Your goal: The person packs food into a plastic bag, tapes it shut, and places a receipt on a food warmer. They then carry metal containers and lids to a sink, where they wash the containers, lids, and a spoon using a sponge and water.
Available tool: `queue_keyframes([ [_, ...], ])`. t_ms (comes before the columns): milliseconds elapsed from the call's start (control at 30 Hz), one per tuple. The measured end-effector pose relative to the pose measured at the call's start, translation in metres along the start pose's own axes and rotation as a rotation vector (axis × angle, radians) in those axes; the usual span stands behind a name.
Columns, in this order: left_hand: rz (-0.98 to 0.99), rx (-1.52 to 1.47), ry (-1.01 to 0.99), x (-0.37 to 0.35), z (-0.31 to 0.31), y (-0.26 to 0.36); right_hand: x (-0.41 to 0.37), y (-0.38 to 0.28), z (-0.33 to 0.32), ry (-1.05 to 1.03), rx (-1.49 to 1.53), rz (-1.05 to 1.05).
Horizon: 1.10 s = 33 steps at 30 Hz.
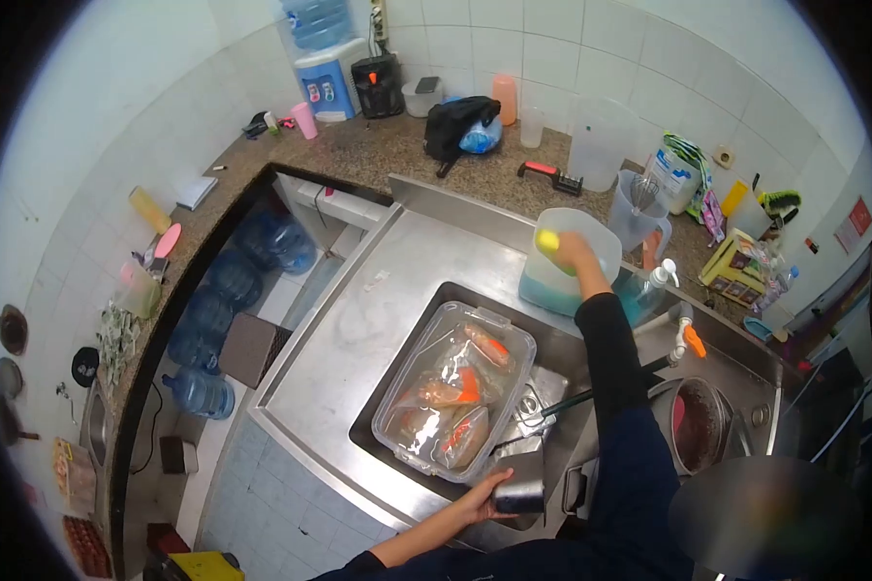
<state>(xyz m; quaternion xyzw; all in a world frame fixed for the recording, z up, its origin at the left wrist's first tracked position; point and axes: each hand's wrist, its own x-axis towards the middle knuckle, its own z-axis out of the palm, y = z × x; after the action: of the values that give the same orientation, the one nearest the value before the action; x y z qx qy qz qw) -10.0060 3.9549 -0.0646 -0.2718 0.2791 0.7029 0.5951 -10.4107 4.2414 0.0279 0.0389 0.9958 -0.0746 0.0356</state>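
Observation:
My left hand (pixel 482 497) is closed on the side of a shiny rectangular metal container (pixel 520 481), held over the near end of the sink. In my right hand (pixel 577 254) is a yellow sponge (pixel 547 240), above a translucent plastic tub (pixel 533 289) with blue-green liquid inside. Beside my left hand, a clear plastic box (pixel 397 407) sits in the sink basin, with several packages (pixel 467 436) bearing orange labels under clear plastic. A pump bottle (pixel 657 281) stands just right of my right wrist.
A tap (pixel 683 329) with an orange handle and a dark hose (pixel 601 389) reaches over the sink. Right of it stands a pot (pixel 698 426) with brown residue. Along the back counter are a whisk in a jug (pixel 639 208), a knife sharpener (pixel 552 177) and a black bag (pixel 451 126).

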Motion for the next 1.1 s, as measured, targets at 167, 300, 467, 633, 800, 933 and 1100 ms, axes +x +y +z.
queue_keyframes([
  [167,0.056,-0.013,-0.025,-0.006,0.005,0.001,-0.054,0.017,-0.059,0.529,0.837,0.227],
  [300,0.151,0.012,-0.076,-0.017,0.033,0.021,-0.177,0.001,-0.102,0.492,1.351,0.235],
  [467,0.381,0.076,-0.078,-0.016,0.069,0.051,-0.321,-0.006,-0.001,0.356,1.356,0.347],
  [633,0.369,0.300,-0.134,-0.008,0.072,0.086,-0.395,-0.048,0.085,0.558,1.059,0.141],
  [800,0.342,0.752,0.009,0.000,0.081,0.104,-0.410,-0.069,0.092,0.208,0.980,-0.166],
  [933,0.496,1.010,0.159,0.007,0.097,0.103,-0.378,-0.054,0.135,0.123,0.609,-0.355],
  [1100,0.819,1.118,0.156,0.026,0.099,0.123,-0.383,-0.075,0.136,0.318,0.786,-0.035],
])
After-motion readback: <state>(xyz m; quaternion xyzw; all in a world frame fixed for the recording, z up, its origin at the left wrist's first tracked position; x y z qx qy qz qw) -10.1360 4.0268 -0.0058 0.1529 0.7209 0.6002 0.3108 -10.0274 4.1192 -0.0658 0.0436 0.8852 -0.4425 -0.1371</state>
